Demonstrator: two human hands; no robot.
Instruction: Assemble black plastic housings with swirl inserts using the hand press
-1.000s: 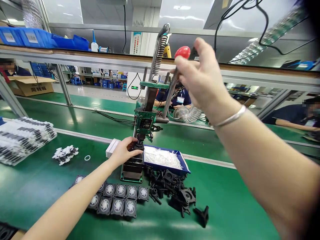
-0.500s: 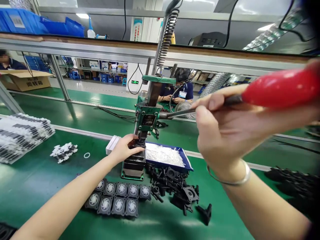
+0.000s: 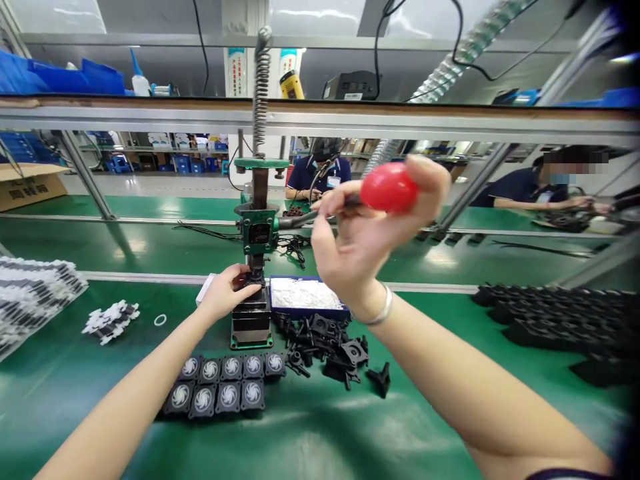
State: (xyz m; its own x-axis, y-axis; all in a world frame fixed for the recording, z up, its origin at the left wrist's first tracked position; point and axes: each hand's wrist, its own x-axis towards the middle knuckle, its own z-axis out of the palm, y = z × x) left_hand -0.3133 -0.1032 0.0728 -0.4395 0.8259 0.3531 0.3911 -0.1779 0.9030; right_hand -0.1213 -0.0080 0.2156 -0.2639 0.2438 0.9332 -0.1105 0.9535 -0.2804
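A green hand press (image 3: pixel 259 233) stands on the green bench, its spring rising above it. My right hand (image 3: pixel 357 240) is closed around the press lever just below its red knob (image 3: pixel 389 187), with the lever pulled down toward me. My left hand (image 3: pixel 227 291) is closed on a small black part (image 3: pixel 256 279) seated on the press's black base block (image 3: pixel 251 319), right under the ram. In front of the press, assembled black fans with white rotors (image 3: pixel 220 390) lie in two rows. A pile of loose black frames (image 3: pixel 327 347) lies to the right of the base.
A blue tray of small white parts (image 3: pixel 306 295) sits right of the press. White rotors (image 3: pixel 110 320) and a white ring (image 3: pixel 160 320) lie at left, stacked parts (image 3: pixel 30 293) further left. More black parts (image 3: pixel 555 320) are piled at right. Other people work beyond the bench.
My right hand has swung the lever down from upright and stays closed on it. The view has shifted so the press sits further left. My left hand has stayed at the base.
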